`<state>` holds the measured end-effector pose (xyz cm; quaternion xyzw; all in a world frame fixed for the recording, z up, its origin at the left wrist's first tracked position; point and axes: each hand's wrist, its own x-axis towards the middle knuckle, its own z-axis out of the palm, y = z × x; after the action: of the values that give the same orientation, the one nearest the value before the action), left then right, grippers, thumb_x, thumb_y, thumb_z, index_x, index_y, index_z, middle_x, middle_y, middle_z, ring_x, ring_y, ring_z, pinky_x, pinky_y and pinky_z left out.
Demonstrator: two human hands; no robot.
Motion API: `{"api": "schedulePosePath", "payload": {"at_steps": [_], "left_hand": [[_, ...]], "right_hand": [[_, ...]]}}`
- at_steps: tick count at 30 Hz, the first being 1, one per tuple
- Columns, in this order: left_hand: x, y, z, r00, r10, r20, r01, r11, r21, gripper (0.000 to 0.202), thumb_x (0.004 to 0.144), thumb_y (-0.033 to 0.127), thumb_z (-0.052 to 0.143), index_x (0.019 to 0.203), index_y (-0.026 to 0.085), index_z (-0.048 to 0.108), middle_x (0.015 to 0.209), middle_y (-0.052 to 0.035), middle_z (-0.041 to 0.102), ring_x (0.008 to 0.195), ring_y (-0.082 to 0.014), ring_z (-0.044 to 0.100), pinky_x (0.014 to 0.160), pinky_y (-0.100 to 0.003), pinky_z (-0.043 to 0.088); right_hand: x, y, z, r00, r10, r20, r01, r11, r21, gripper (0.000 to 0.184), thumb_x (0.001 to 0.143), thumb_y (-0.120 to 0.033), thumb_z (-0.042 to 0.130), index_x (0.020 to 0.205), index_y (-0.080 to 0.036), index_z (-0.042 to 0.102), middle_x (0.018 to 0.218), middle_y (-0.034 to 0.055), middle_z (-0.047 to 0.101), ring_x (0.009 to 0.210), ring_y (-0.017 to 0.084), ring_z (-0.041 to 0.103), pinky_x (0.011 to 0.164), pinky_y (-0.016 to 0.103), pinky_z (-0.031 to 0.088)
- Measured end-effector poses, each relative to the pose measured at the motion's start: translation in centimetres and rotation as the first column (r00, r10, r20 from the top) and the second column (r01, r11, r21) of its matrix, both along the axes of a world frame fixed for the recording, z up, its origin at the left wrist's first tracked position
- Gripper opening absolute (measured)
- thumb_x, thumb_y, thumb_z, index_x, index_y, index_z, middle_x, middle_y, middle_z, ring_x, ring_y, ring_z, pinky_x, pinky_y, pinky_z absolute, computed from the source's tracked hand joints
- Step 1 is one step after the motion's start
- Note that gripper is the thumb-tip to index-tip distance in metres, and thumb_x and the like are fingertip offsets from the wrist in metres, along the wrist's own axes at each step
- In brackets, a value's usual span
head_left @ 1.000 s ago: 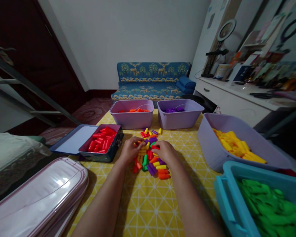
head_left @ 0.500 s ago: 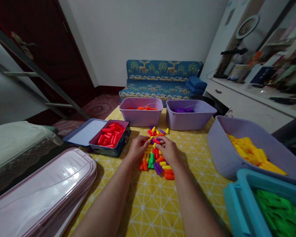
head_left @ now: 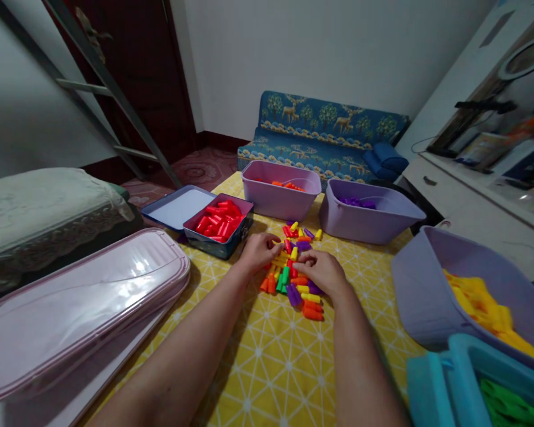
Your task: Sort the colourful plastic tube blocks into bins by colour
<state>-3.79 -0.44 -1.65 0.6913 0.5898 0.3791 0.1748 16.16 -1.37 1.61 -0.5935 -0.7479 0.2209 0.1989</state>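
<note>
A mixed pile of small tapered plastic pieces [head_left: 288, 274] in red, orange, yellow, green and purple lies between my hands on the yellow patterned tablecloth [head_left: 267, 362]. At the pile's left edge, my left hand [head_left: 258, 252] has thumb and forefinger apart, with no piece visibly held. My right hand [head_left: 324, 270] reaches in from the other side, its fingers curled and fingertips over a red piece [head_left: 292, 268]. Whether it grips that piece is hard to see. Two green pieces [head_left: 283, 280] lie side by side near the front.
Behind left stands an open tin box [head_left: 218, 247] of red pieces. Lilac bins hold orange pieces [head_left: 288, 185], purple pieces [head_left: 358, 203] and yellow pieces [head_left: 480, 302]. Green pieces fill a turquoise bin [head_left: 431, 379] at front right. Pink lids [head_left: 84, 308] lie left.
The view has shifted and tilted. My hands have moved apart; the left has opened from a pinch. A yellow piece and purple pieces between them are now more exposed.
</note>
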Motion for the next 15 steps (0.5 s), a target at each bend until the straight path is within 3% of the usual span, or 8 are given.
{"api": "schedulePosePath", "payload": {"at_steps": [3,6,11,15], "left_hand": [[0.1,-0.2,0.1,1.000,-0.006,-0.011,0.006,0.999,0.033,0.032,0.082,0.039,0.058,0.098,0.016,0.074,0.074,-0.0043,0.066,0.063,-0.0133,0.057,0.059,-0.023,0.042],[0.2,-0.3,-0.1,0.996,-0.078,-0.035,0.080,0.994,0.068,0.032,0.080,0.033,0.060,0.106,0.018,0.071,0.088,-0.0059,0.066,0.073,-0.0149,0.060,0.068,-0.025,0.046],[0.6,-0.1,-0.6,0.982,-0.186,-0.032,0.189,0.967,0.172,0.045,0.074,0.013,0.057,0.116,0.024,0.067,0.121,-0.0066,0.060,0.108,-0.0202,0.057,0.093,-0.030,0.045],[0.9,-0.2,-0.4,0.978,-0.210,-0.010,0.207,0.953,0.220,0.040,0.075,0.009,0.054,0.108,0.023,0.071,0.114,-0.0057,0.066,0.107,-0.0204,0.058,0.095,-0.033,0.043]], "right_hand": [[-0.6,-0.3,0.5,0.992,0.044,0.121,-0.050,0.998,0.041,0.041,0.062,-0.041,0.077,0.100,-0.027,0.071,0.091,0.0029,0.069,0.077,0.019,0.063,0.065,0.029,0.041],[-1.5,-0.6,0.4,0.980,0.088,0.181,-0.103,0.991,0.080,0.040,0.065,-0.032,0.075,0.104,-0.027,0.070,0.108,0.0046,0.065,0.087,0.019,0.062,0.070,0.028,0.040],[-2.1,-0.7,0.5,0.972,0.077,0.224,-0.095,0.993,0.070,0.022,0.067,-0.025,0.070,0.089,-0.025,0.066,0.097,0.0007,0.065,0.078,0.016,0.060,0.063,0.026,0.034],[-2.3,-0.8,0.6,0.969,0.069,0.236,-0.086,0.994,0.060,0.030,0.064,-0.020,0.071,0.093,-0.024,0.064,0.090,0.0009,0.067,0.081,0.018,0.061,0.063,0.026,0.033]]}}
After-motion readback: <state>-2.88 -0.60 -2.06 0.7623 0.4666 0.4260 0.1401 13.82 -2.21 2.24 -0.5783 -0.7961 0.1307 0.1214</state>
